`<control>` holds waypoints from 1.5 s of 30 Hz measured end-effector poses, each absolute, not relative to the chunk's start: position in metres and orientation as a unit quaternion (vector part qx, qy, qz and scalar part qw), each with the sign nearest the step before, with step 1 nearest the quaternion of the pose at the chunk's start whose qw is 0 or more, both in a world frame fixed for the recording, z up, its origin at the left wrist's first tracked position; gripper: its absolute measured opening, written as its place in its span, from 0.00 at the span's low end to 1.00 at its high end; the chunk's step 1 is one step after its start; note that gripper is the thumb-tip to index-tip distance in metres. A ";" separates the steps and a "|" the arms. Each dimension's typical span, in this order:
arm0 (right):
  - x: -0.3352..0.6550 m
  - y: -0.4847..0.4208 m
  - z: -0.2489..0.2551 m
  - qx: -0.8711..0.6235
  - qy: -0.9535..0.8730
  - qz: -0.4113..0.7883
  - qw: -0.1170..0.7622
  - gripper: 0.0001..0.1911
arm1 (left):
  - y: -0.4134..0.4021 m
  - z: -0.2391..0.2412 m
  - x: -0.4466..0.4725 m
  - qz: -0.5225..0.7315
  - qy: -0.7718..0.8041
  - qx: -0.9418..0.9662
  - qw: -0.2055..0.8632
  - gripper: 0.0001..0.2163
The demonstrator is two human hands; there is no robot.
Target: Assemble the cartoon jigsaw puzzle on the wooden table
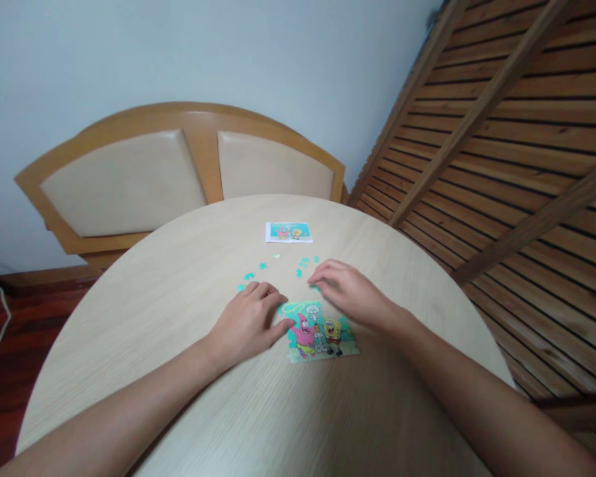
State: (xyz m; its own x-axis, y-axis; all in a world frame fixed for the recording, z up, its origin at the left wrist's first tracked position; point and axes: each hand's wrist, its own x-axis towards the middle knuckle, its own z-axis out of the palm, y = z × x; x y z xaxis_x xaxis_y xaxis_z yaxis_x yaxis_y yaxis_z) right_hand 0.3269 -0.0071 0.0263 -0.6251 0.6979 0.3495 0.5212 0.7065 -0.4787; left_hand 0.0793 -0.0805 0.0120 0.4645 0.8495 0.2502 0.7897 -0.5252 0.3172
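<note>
A mostly joined jigsaw puzzle (305, 334) with cartoon figures lies flat on the round table (218, 424). My left hand (251, 321) rests at its left side, with thumb and fingers apart and the thumb tip at the puzzle's edge. Beyond the puzzle's upper right, my right hand (345, 291) has its fingers pinched together, and a teal puzzle piece (316, 287) shows at the fingertips, partly hidden by them. Loose teal pieces lie past the hands: a few on the left (249, 276) and several near the right fingertips (304, 260).
A printed reference picture (291, 232) lies farther back on the table. One pale piece (276, 256) sits just in front of it. Behind the table stands a padded wooden chair back (198, 152) against the wall, and a slatted wooden screen (496, 132) rises on the right.
</note>
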 end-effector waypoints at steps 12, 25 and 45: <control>0.380 0.018 0.028 -0.435 -0.863 0.208 0.151 0.11 | -0.085 0.012 0.083 0.203 0.440 0.871 0.076 0.19; 0.364 0.008 0.028 -0.414 -0.880 0.209 0.102 0.10 | -0.087 0.007 0.084 0.203 0.416 0.884 0.069 0.24; 0.349 -0.001 0.028 -0.382 -0.889 0.224 0.113 0.08 | -0.088 0.008 0.085 0.181 0.426 0.884 0.062 0.25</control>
